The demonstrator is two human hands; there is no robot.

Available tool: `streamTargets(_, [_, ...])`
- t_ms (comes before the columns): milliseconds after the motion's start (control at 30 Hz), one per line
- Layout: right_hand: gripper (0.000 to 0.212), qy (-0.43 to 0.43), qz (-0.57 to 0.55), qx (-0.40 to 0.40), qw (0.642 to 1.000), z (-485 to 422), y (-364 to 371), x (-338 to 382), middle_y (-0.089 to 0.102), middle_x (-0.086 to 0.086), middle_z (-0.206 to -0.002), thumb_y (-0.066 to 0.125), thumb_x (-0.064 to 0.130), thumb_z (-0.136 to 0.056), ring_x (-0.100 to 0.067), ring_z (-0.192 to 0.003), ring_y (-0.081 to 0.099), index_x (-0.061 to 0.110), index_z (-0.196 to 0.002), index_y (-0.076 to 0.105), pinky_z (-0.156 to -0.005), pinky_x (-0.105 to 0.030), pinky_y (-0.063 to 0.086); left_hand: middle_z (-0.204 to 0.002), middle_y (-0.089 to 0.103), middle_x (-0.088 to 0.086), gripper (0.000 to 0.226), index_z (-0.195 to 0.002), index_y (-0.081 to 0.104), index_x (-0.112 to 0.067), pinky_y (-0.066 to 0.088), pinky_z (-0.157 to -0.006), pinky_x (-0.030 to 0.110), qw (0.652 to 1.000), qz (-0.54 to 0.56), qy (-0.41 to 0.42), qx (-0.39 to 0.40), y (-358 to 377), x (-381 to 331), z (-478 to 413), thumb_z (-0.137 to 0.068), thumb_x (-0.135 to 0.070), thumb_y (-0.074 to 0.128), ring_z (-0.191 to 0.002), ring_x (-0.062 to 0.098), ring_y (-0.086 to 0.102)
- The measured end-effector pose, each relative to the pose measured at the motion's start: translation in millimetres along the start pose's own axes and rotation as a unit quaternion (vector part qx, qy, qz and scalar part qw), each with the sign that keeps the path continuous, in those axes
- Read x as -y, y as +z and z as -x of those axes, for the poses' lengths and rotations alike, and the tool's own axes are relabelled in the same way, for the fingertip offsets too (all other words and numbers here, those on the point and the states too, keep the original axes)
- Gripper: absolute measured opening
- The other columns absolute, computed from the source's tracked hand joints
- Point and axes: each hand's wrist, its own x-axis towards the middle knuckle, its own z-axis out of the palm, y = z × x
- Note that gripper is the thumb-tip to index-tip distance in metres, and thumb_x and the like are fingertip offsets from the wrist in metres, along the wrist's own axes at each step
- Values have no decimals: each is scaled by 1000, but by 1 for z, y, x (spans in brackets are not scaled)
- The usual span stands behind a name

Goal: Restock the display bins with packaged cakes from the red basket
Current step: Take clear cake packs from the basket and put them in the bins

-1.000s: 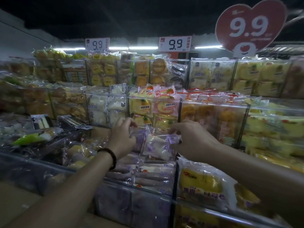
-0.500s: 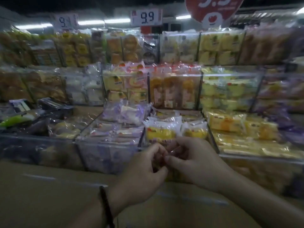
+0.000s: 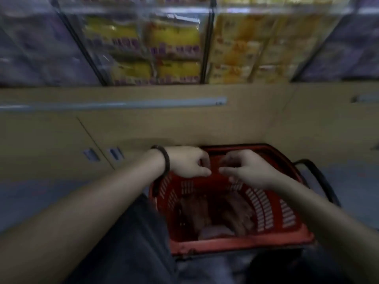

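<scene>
The red basket (image 3: 272, 210) sits on the floor in front of me, against the base of the display. Dark brownish packaged cakes (image 3: 238, 212) lie in its bottom, blurred. My left hand (image 3: 186, 162), with a dark bracelet on the wrist, and my right hand (image 3: 246, 169) hover side by side over the basket's far rim. Both have curled fingers with nothing visible in them. The clear display bins (image 3: 155, 48) with yellow packaged cakes fill the top of the view.
The tan cabinet front (image 3: 143, 124) of the display stands between bins and basket. The basket's black handle (image 3: 320, 177) hangs to the right. My leg in dark trousers (image 3: 131, 242) is beside the basket. Blue floor lies left and right.
My view has swung down from the display bins to the floor. Both hands left the white cake pack in the bin and dropped together over the red basket.
</scene>
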Motion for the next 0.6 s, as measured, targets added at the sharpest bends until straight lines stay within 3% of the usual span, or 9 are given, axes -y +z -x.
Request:
streamTargets(67, [5, 38, -11, 6, 999, -10, 10, -27, 77, 1, -77, 79, 29, -91, -17, -68, 74, 25, -91, 76, -62, -34, 58, -100, 60, -20, 31, -118, 66, -30, 54, -86, 32, 998, -27, -6, 55, 10, 8, -19, -102, -54, 55, -92, 9, 67])
streamTargets(133, [4, 71, 7, 11, 997, -24, 20, -58, 76, 4, -80, 79, 29, -91, -7, -66, 70, 25, -89, 77, -57, -21, 53, -115, 67, -10, 32, -120, 68, -28, 54, -95, 35, 996, -49, -11, 78, 23, 14, -39, -102, -51, 56, -104, 16, 69])
streamTargets(233, [15, 152, 58, 62, 985, -47, 38, -104, 71, 5, -73, 81, 35, -88, -3, -59, 62, 24, -81, 75, -56, -22, 50, -133, 65, 1, 41, -135, 62, -22, 48, -90, 28, 991, -105, -15, 86, 39, 15, -60, -103, -47, 57, -117, 22, 62])
streamTargets(333, [26, 200, 119, 131, 964, -60, 58, -143, 74, -5, -85, 79, 42, -90, -19, -75, 70, 15, -89, 78, -59, -26, 45, -128, 60, -6, 43, -140, 59, -26, 38, -82, 24, 991, -75, -12, 109, 40, 7, -71, -105, -50, 53, -108, 16, 56])
streamTargets(400, [34, 199, 135, 156, 958, -64, 73, -156, 74, -8, -113, 67, 38, -100, -29, -110, 71, 11, -119, 77, -72, -28, 50, -126, 58, -8, 45, -141, 58, -27, 39, -83, 25, 991, -67, -13, 119, 38, 10, -77, -105, -53, 52, -105, 14, 53])
streamTargets(467, [44, 214, 142, 165, 952, -68, 90, -163, 62, -11, -147, 55, 37, -107, -28, -136, 58, 15, -145, 61, -101, -30, 45, -134, 62, -3, 48, -141, 58, -25, 45, -90, 27, 987, -89, -27, 131, 38, 19, -81, -104, -55, 51, -115, 18, 58])
streamTargets(533, [53, 195, 168, 173, 951, -70, 112, -172, 50, -10, -158, 62, 39, -103, -27, -143, 50, 24, -152, 53, -113, -29, 39, -140, 60, 0, 50, -141, 58, -24, 48, -100, 31, 979, -123, -52, 152, 39, 28, -84, -103, -57, 50, -125, 23, 57])
streamTargets(600, [65, 224, 159, 137, 952, -70, 132, -185, 46, -7, -160, 75, 42, -90, -28, -144, 46, 32, -150, 53, -115, -26, 38, -142, 60, 1, 51, -140, 59, -23, 47, -99, 30, 974, -135, -64, 173, 38, 31, -86, -104, -58, 48, -127, 24, 57])
